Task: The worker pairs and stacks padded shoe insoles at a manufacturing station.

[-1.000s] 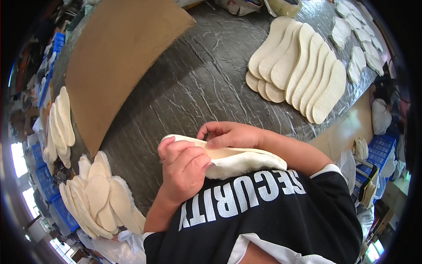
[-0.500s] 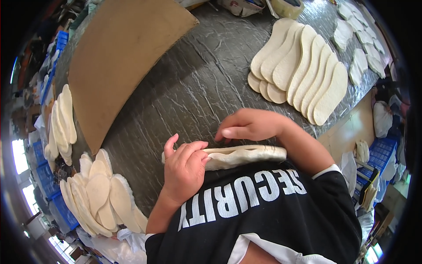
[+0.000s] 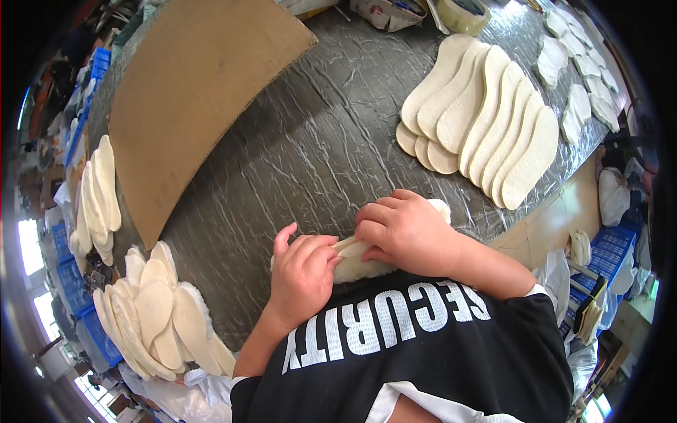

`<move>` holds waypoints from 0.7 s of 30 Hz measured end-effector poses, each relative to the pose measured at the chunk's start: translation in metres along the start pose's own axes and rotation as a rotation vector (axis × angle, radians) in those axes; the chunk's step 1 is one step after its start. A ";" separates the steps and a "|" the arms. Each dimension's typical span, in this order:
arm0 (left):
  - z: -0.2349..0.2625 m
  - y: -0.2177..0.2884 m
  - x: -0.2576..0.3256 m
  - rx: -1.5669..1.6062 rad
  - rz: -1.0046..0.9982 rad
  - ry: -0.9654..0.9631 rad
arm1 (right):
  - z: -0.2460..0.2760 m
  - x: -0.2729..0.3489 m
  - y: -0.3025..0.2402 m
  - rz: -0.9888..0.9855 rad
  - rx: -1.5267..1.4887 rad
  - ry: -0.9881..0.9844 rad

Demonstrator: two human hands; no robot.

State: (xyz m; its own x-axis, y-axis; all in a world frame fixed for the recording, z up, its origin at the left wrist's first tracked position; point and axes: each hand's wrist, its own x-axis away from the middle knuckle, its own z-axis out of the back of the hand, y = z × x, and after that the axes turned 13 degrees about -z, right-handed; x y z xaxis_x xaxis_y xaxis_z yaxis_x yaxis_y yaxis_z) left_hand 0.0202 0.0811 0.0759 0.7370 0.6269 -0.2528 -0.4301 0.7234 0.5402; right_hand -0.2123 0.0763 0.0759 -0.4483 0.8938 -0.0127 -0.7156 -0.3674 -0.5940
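Note:
Close to my chest, at the near side of the table, is a cream fleecy insole [image 3: 358,266] standing on its long edge. My left hand [image 3: 303,273] is closed round its left part, thumb on the near side and index finger raised. My right hand [image 3: 415,236] pinches it right of the middle, with the fingers over the top edge. The insole's right tip shows beyond that hand, and much of its length is hidden under both hands. Between the hands a narrow gap or fold runs along its top edge.
Overlapping insoles [image 3: 486,120] lie in a fanned stack at far right, with irregular white fleece pieces [image 3: 552,62] beyond. A brown cardboard sheet [image 3: 204,99] covers the far left. Insole piles [image 3: 159,310] sit at the left edge. A tape roll [image 3: 462,17] stands at the back.
My right hand has come down from above the insole and now grips it. The insole's right end has risen a little away from my shirt. My left hand keeps its hold.

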 end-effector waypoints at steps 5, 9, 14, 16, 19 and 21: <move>-0.002 -0.002 -0.008 0.016 -0.105 0.078 | -0.002 -0.001 0.002 0.052 0.008 0.045; -0.013 -0.010 -0.007 0.039 -0.138 0.079 | -0.016 0.005 0.013 0.129 -0.058 0.111; -0.021 -0.009 0.003 0.024 -0.116 0.153 | -0.025 0.005 0.010 0.122 0.036 0.154; -0.026 -0.010 0.003 0.045 -0.114 0.148 | -0.031 0.007 0.014 0.129 0.013 0.215; -0.034 -0.006 0.002 0.041 -0.148 0.171 | -0.037 0.016 0.018 0.113 0.028 0.236; -0.035 -0.003 0.004 0.044 -0.151 0.182 | -0.034 0.021 0.016 0.116 0.045 0.242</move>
State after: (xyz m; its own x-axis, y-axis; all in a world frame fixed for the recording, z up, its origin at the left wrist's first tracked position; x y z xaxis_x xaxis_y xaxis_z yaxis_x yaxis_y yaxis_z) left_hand 0.0062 0.0911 0.0449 0.6833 0.5575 -0.4715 -0.2961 0.8018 0.5191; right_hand -0.2150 0.0981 0.0392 -0.3916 0.8786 -0.2733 -0.6923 -0.4770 -0.5415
